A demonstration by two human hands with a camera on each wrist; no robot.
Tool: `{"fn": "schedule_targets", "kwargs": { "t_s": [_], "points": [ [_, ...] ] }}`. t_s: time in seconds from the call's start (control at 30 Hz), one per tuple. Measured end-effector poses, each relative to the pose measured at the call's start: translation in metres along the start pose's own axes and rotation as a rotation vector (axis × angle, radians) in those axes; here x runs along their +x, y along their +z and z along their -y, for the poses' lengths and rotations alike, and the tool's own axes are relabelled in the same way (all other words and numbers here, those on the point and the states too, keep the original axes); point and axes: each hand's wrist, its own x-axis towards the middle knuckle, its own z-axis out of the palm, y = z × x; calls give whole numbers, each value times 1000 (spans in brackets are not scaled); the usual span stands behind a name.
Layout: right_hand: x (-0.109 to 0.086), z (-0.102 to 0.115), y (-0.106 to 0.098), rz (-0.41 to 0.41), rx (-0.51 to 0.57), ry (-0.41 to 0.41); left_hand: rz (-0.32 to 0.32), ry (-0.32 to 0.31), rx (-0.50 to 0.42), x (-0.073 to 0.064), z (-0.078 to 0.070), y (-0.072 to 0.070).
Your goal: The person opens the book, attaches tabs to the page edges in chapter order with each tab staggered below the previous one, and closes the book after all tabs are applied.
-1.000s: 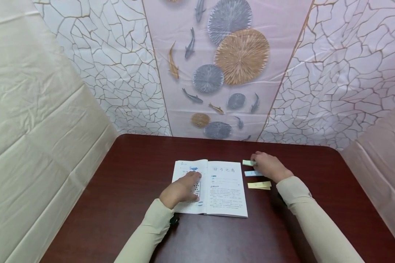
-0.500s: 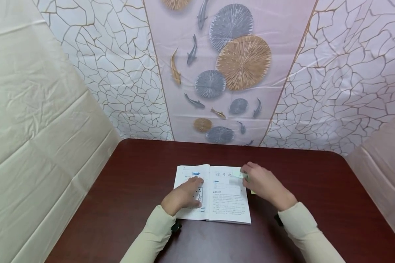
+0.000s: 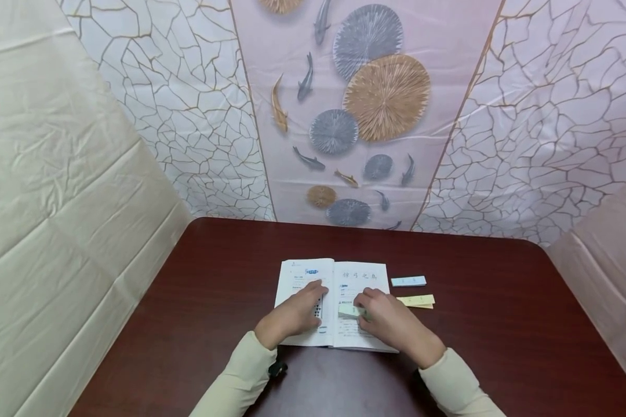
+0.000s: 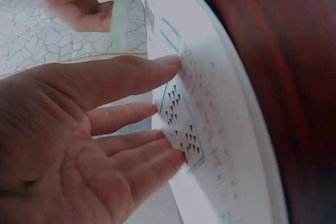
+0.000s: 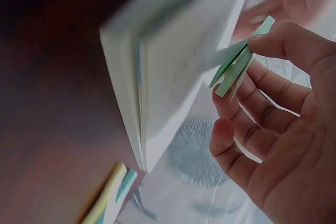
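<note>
An open book [image 3: 365,340] with printed pages lies on the table. My left hand [image 3: 294,310] rests on its left page, fingers fairly straight; in the left wrist view the fingertips and thumb touch the paper beside a boxed pattern of small black shapes. Over the right page, my right hand [image 3: 388,318] pinches a pad of pale green sticky notes [image 3: 348,311] between thumb and fingers. Seen from the right wrist, the green sheets [image 5: 236,69] fan apart slightly at one end.
Right of the book lie a pale blue strip pad [image 3: 408,281] and a yellow one [image 3: 418,300], the yellow partly behind my right hand. The dark red-brown table [image 3: 229,249] meets patterned cloth walls [image 3: 214,145] at the back and sides.
My right hand has taken the green sticky notes from beside the blue pad and carried them left and nearer, over the right page. The left hand stays on the left page.
</note>
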Motion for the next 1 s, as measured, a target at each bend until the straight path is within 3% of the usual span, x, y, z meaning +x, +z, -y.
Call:
{"fn": "schedule_targets", "kwargs": {
  "t_s": [0.2,0.33,0.43,0.57,0.73,1.0],
  "points": [
    [-3,4,7,-13,-18,-24,-59,94,-70,2,-4,4],
    [-5,4,8,-10,-42,-32,-157,119,-111,3,-12,12],
    [-6,3,9,-19,-51,-51,-234,109,-73,4,-18,19],
    [-6,3,11,-52,-62,-76,-289,87,14,4,-25,25],
    [-5,6,12,-101,-116,-71,-316,67,64,5,-28,29],
    [-6,15,15,-85,-188,-41,-307,29,58,3,-31,33]
  ]
}}
